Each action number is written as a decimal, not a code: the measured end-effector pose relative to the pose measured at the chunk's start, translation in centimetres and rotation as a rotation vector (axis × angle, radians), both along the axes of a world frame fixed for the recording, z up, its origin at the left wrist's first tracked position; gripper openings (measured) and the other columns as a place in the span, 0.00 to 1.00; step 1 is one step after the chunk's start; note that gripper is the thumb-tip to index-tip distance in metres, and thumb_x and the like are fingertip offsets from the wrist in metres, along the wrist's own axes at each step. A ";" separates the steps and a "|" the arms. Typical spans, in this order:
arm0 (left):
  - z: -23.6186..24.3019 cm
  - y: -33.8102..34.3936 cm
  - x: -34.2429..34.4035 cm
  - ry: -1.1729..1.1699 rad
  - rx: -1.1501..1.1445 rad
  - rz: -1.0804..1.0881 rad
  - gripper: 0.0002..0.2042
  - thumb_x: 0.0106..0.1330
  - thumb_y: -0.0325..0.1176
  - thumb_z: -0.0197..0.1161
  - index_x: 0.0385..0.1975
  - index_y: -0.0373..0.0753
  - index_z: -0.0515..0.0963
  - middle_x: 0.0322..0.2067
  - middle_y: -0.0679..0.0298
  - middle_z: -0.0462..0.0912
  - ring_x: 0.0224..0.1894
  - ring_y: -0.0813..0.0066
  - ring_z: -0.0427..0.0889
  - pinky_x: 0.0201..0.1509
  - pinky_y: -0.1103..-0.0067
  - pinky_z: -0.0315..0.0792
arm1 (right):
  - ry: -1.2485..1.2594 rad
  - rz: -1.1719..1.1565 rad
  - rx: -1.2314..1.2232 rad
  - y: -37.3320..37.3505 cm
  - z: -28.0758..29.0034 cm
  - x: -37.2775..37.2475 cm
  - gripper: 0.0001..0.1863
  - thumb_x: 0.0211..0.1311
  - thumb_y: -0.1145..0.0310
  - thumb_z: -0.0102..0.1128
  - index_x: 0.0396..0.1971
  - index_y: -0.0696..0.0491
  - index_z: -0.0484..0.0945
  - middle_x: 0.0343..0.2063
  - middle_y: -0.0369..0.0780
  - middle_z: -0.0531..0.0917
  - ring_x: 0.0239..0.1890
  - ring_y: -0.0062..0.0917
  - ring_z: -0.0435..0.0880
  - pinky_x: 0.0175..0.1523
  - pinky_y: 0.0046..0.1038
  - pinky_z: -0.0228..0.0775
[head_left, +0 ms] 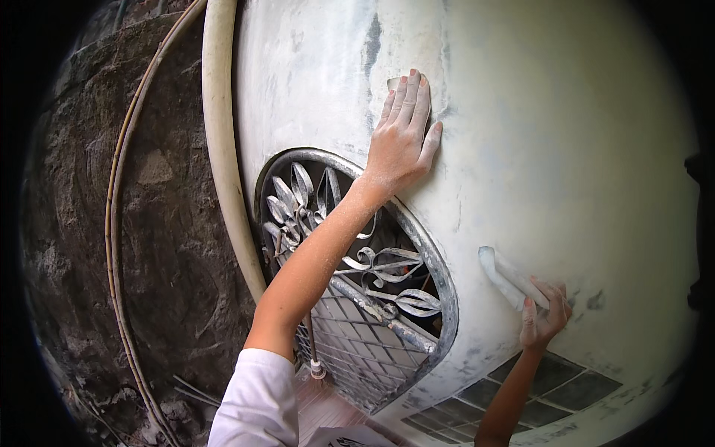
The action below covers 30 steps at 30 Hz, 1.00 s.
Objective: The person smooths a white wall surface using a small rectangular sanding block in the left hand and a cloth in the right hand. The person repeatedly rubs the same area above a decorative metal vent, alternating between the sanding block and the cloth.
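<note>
Two hands are seen at one whitened wall (521, 149). The left hand (402, 145) is laid flat, its fingers extended and close together, its thumb spread; one pale edge (392, 83) is shown beside its fingertips, but what is covered by the palm cannot be told. By the right hand (547, 316), lower and to the right, one folded pale strip (497, 274) is pinched between thumb and fingers, its free end pointed toward the left hand's side.

Below the left hand, one curved window frame (426, 240) is partly blocked from view by the left forearm. Within it, at least five metal leaves (417, 302) and one lattice (350, 335) are seen. Left of both hands, one thick pale pole (221, 134) is stood before rough, dark masonry (164, 171). Beneath the right hand, one dark gridded panel (547, 372) is partly hidden by the right forearm.
</note>
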<state>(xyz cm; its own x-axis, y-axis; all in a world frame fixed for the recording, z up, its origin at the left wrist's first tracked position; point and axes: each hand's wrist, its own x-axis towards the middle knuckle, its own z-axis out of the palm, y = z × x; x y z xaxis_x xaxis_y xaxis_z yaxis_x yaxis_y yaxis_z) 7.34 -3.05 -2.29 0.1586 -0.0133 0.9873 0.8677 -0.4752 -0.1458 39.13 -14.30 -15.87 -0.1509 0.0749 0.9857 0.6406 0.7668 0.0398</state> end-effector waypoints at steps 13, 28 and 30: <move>5.9 0.4 0.2 0.005 0.029 -0.096 0.32 0.73 0.45 0.43 0.68 0.25 0.54 0.70 0.41 0.53 0.74 0.47 0.50 0.77 0.62 0.44 | 0.129 -0.018 0.006 0.0 0.0 -1.4 0.14 0.48 0.71 0.59 0.35 0.62 0.81 0.32 0.48 0.87 0.27 0.37 0.81 0.37 0.31 0.68; 6.6 0.8 -0.3 0.068 0.171 -0.038 0.27 0.73 0.41 0.45 0.67 0.30 0.60 0.69 0.47 0.59 0.72 0.52 0.57 0.75 0.65 0.52 | 0.125 0.006 -0.012 0.1 0.1 -1.4 0.15 0.46 0.71 0.59 0.34 0.63 0.81 0.32 0.49 0.87 0.28 0.36 0.78 0.37 0.31 0.69; 7.5 1.6 -0.3 0.004 0.184 -0.073 0.26 0.74 0.40 0.45 0.67 0.30 0.61 0.68 0.46 0.60 0.71 0.51 0.58 0.74 0.65 0.54 | 0.121 0.013 -0.027 -0.1 0.1 -1.4 0.15 0.46 0.71 0.59 0.34 0.63 0.81 0.32 0.49 0.87 0.28 0.36 0.78 0.37 0.31 0.69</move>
